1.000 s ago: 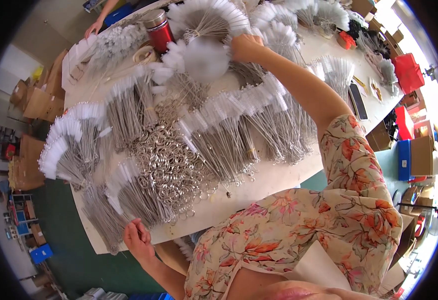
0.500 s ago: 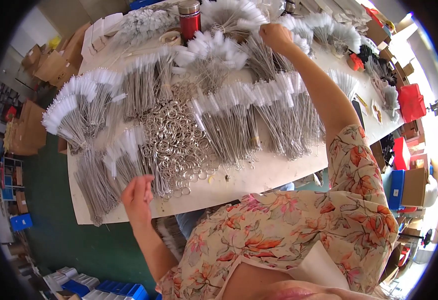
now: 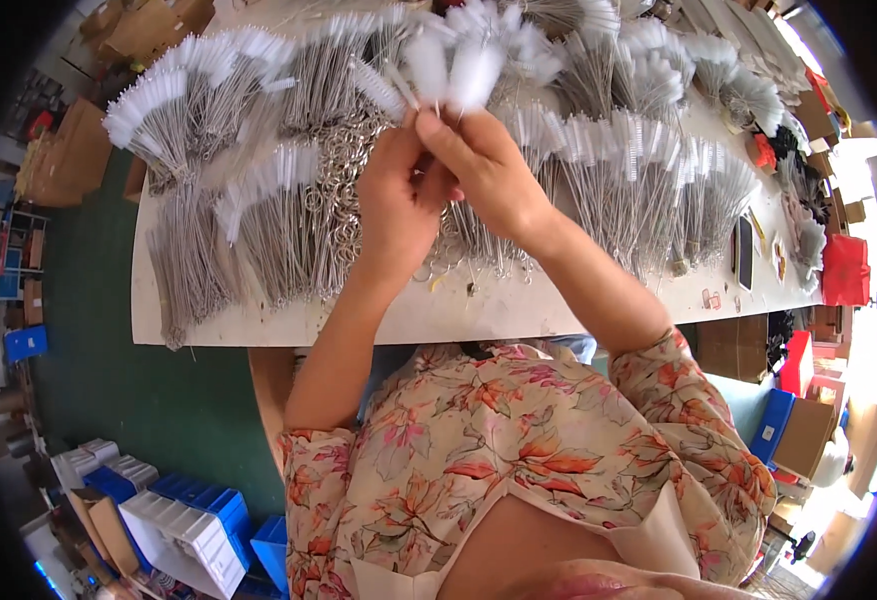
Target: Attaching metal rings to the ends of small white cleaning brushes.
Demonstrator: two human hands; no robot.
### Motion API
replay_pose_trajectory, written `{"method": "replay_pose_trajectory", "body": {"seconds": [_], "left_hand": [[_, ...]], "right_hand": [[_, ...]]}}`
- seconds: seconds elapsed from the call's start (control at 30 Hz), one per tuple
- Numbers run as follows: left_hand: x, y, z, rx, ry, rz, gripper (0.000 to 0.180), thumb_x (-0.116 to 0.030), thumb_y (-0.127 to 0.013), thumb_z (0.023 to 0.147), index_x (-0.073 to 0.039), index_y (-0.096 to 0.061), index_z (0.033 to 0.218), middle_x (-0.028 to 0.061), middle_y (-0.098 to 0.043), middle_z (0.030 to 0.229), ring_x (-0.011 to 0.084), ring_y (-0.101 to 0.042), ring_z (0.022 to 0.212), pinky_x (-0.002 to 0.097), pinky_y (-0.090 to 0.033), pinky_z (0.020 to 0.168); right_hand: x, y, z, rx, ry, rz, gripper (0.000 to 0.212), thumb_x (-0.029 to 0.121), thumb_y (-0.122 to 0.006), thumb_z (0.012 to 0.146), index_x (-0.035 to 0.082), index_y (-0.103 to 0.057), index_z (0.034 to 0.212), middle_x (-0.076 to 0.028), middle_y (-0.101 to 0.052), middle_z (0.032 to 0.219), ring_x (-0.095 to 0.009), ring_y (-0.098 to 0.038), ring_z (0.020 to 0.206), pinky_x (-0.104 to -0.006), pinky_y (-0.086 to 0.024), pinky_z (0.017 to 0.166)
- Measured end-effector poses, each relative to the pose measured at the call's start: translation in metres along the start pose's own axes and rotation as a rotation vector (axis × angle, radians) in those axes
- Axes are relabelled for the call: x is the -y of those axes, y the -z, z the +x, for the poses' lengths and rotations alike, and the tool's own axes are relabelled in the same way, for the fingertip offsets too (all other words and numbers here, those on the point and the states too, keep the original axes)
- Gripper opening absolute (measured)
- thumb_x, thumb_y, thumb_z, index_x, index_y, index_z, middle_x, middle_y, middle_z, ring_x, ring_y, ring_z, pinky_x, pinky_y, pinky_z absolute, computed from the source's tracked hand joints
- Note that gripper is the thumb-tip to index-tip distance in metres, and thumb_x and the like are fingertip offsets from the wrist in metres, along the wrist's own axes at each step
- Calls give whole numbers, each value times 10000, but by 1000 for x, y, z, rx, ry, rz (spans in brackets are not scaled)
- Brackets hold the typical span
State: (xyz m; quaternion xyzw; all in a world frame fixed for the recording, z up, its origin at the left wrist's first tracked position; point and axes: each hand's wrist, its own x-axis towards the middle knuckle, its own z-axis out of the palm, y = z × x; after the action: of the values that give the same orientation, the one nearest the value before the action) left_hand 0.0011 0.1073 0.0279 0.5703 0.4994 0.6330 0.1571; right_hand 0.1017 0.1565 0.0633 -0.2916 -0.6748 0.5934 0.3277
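In front of me, over the middle of the table, my two hands meet. My right hand [image 3: 494, 180] is closed round the thin wire stems of a few wire brushes [image 3: 477, 75], their white bristle heads pointing up and away from me. Against it, my left hand [image 3: 396, 210] is closed too, its fingertips at the same stems; which stem sits in which hand is partly hidden by the fingers. A pile of metal split rings [image 3: 342, 190] lies just left of and below my left wrist. More bundled wire brushes [image 3: 614, 180] lie to the right.
Several brush bundles [image 3: 274, 190] cover the left part of the white table [image 3: 379, 325]. A dark phone [image 3: 742, 252] lies near its right end. Boxes [image 3: 64, 165] stand on the left, a red bag [image 3: 846, 270] on the right, and white and blue bins [image 3: 184, 530] on the floor.
My right hand has come back from the far side of the table with brushes. My left hand has risen from the near edge to meet it. The view has shifted.
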Motion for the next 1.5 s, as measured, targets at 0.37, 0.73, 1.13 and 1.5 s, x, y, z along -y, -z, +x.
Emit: {"method": "replay_pose_trajectory", "body": {"seconds": [0.37, 0.73, 1.13, 1.5], "left_hand": [[32, -15, -75, 47, -418, 89, 216, 70, -605, 723, -16, -616, 921, 114, -529, 999, 207, -576, 785, 251, -488, 687], [49, 8, -141, 270, -12, 137, 183, -5, -622, 770, -33, -613, 951, 92, -599, 871, 185, -547, 667, 291, -444, 605], [16, 13, -136, 394, -174, 31, 193, -93, -715, 715, -28, -582, 840, 79, -575, 778, 211, -567, 626, 264, -431, 473], [79, 24, -31, 626, -401, 682, 201, -42, -698, 657, -71, -619, 840, 27, -555, 990, 234, -510, 938, 361, -413, 815]], "right_hand": [[-85, 10, -46, -42, -299, 1114, 217, 229, -438, 944, 52, -558, 978, -16, -576, 849, -127, -549, 776, -269, -471, 719], [-42, 89, -107, 554, -69, -1679, 85, 142, -588, 774, 100, -627, 836, -65, -601, 752, -217, -611, 722, -392, -455, 583], [-67, 36, -125, 553, -686, 172, 178, 163, -524, 906, 13, -615, 877, -9, -591, 706, -62, -495, 591, -210, -422, 562], [-97, 75, -149, 362, 19, -1594, 87, 141, -595, 803, 72, -639, 831, -85, -596, 677, -252, -607, 636, -353, -458, 541]]}}
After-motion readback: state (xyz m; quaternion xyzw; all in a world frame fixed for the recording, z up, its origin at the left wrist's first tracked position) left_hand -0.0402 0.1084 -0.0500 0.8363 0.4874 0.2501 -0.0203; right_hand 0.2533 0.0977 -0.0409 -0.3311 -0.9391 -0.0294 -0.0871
